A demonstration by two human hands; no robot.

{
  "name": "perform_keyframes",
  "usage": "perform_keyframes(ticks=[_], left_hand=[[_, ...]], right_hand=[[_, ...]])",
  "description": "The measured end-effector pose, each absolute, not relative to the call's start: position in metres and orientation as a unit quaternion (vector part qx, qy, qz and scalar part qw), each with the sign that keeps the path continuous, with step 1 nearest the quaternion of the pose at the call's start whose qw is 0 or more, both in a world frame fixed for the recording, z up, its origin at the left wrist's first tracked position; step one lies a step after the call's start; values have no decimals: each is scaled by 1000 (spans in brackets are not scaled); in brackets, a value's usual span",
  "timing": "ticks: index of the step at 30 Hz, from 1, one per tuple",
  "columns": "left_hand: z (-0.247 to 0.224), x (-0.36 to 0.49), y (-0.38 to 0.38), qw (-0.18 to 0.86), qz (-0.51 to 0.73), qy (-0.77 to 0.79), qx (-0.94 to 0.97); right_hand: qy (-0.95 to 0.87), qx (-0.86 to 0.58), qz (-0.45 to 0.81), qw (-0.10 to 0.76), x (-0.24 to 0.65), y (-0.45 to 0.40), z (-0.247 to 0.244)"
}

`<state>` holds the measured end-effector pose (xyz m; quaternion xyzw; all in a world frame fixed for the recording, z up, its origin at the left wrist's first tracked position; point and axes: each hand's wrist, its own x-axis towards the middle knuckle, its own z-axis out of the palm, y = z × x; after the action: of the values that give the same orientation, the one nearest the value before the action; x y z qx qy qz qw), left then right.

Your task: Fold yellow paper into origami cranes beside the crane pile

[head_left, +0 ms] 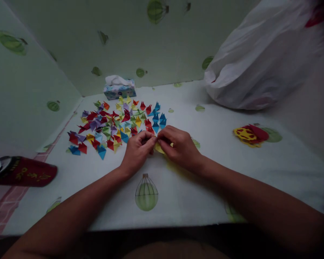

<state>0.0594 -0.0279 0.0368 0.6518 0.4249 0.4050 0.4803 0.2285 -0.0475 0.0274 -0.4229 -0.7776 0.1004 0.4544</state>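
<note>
Between my two hands is a piece of yellow paper [159, 148], mostly covered by the fingers. My left hand [139, 148] pinches its left end with thumb and forefinger. On the other side, my right hand [179, 145] has its fingertips closed on the same paper, and the hands nearly touch. How the paper is folded cannot be made out. Just beyond the hands, many small folded paper cranes [126, 115] in red, blue, yellow, green and purple lie spread over the white table [118, 201].
A tissue box [120, 89] stands behind the cranes by the wall. At the left edge is a dark red can [29, 172]. A large white plastic bag [253, 61] fills the back right, with yellow and red cut-out pieces [250, 135] in front of it.
</note>
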Motion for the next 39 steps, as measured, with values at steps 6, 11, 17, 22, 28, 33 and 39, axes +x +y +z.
perform_keyframes(ticks=[6, 11, 17, 22, 28, 33, 39], left_hand=[[33, 59, -26, 498, 406, 415, 644], [32, 59, -24, 499, 412, 416, 639], [32, 58, -23, 490, 414, 420, 642], [32, 56, -21, 487, 415, 424, 642], [33, 56, -19, 470, 407, 427, 656], [33, 58, -20, 446, 411, 432, 668], [30, 58, -22, 345, 443, 402, 723]], right_hand=[[-774, -427, 96, 458, 231, -47, 30], [-774, -425, 109, 457, 232, -47, 31], [-774, -421, 123, 457, 233, -47, 32], [-781, -420, 117, 446, 232, -48, 32], [-798, -418, 105, 422, 231, -50, 31], [-731, -436, 253, 459, 233, -47, 36], [-481, -428, 584, 495, 233, -41, 33]])
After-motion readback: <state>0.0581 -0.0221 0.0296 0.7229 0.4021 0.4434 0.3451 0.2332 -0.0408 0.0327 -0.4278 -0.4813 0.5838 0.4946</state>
